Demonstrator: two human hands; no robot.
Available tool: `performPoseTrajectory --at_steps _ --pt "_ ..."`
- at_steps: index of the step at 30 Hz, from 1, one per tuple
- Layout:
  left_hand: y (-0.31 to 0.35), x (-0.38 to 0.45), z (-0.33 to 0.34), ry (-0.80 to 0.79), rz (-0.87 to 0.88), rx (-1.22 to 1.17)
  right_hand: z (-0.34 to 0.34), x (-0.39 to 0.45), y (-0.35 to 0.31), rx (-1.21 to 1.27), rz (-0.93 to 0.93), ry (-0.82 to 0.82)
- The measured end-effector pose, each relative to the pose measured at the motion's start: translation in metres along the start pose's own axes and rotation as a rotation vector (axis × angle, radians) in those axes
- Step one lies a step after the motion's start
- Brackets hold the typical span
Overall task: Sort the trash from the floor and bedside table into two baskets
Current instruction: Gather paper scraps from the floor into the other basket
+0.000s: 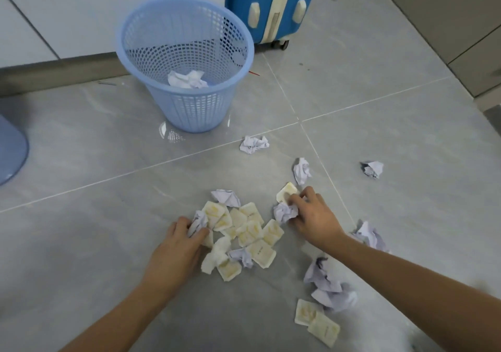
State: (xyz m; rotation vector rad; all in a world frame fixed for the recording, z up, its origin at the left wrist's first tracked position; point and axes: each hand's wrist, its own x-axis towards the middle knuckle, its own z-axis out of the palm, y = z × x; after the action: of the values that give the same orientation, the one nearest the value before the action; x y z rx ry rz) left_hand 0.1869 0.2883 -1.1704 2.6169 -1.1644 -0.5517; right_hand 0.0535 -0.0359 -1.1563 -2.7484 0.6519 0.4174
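grey glossy floor tiles [108, 243], pale grout lines crossing just right of the blue mesh basket [187, 61]. basket stands upright near the white cabinet base, one crumpled white paper [187, 79] lying in its bottom. blue suitcase [271, 5] stands just behind and right of the basket, apart from it. second blue object [10, 154] cut off at the left frame edge; cannot tell what it is.

left hand [176, 246]: fingers curled shut around a crumpled lavender paper ball [198, 223] at the left edge of the packet pile. right hand [314, 216]: fingers closed over another crumpled paper ball [284, 213], fingertips also touching a single cream packet [286, 191] that lies just apart from the pile.

pile of cream square packets [249, 229] sits between the two hands, packets overlapping, with paper balls mixed in: one at the far edge [226, 197], one at the near edge [242, 257]. white wad [215, 255] at the pile's near-left side, touching the left hand's thumb side.

loose paper balls beyond the pile: one on the grout line [254, 144], one just past the right hand [301, 170], one well off to the right [372, 168]. more crumpled paper under and beside the right forearm [370, 236], [329, 288]. two packets [317, 322] lie near the lower edge, touching each other.

open floor: broad bare stretch left of the left arm, and a bare band between pile and basket. right side is cluttered.
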Motion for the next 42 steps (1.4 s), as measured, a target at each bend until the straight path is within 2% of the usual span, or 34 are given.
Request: performPoseTrajectory --at_steps 4,8,11,14,16,20,24,28,30,34,37,39,42 --pt "-0.01 0.01 -0.003 0.004 0.001 0.031 -0.022 -0.003 -0.035 -0.004 0.031 -0.039" --pt "-0.019 0.016 -0.009 0.07 -0.029 0.033 -0.016 -0.001 -0.053 -0.127 -0.034 -0.147" --pt "-0.012 0.014 -0.021 0.109 -0.115 0.011 -0.001 0.002 -0.057 -0.166 -0.036 -0.114" --pt "0.01 0.021 -0.026 0.052 -0.125 -0.073 0.01 0.003 -0.061 -0.15 -0.09 -0.026" --pt "0.019 0.031 -0.017 0.017 -0.111 -0.024 0.015 0.002 -0.063 -0.129 -0.129 0.007" --pt "0.026 0.044 -0.005 0.049 -0.084 0.126 0.016 0.006 -0.063 -0.058 -0.156 -0.023" --pt "0.014 0.04 -0.005 0.044 -0.009 0.087 0.004 0.011 -0.068 0.064 -0.151 -0.031" --pt "-0.007 0.036 -0.006 0.069 0.065 0.057 -0.034 0.019 -0.087 0.207 -0.215 0.154" --pt "-0.018 0.037 -0.009 0.094 0.077 0.057 -0.076 0.028 -0.115 0.285 -0.284 0.27" --pt "-0.036 0.036 -0.023 0.195 0.053 -0.031 -0.178 0.064 -0.185 0.44 -0.436 0.606" --pt "-0.04 0.033 -0.046 0.279 0.081 -0.122 -0.227 0.119 -0.228 0.489 -0.444 0.763" --pt "-0.04 0.032 -0.069 0.36 0.104 -0.178 -0.24 0.161 -0.248 0.467 -0.41 0.772" --pt "-0.039 0.034 -0.111 0.467 0.144 -0.245 -0.238 0.206 -0.262 0.367 -0.351 0.569"
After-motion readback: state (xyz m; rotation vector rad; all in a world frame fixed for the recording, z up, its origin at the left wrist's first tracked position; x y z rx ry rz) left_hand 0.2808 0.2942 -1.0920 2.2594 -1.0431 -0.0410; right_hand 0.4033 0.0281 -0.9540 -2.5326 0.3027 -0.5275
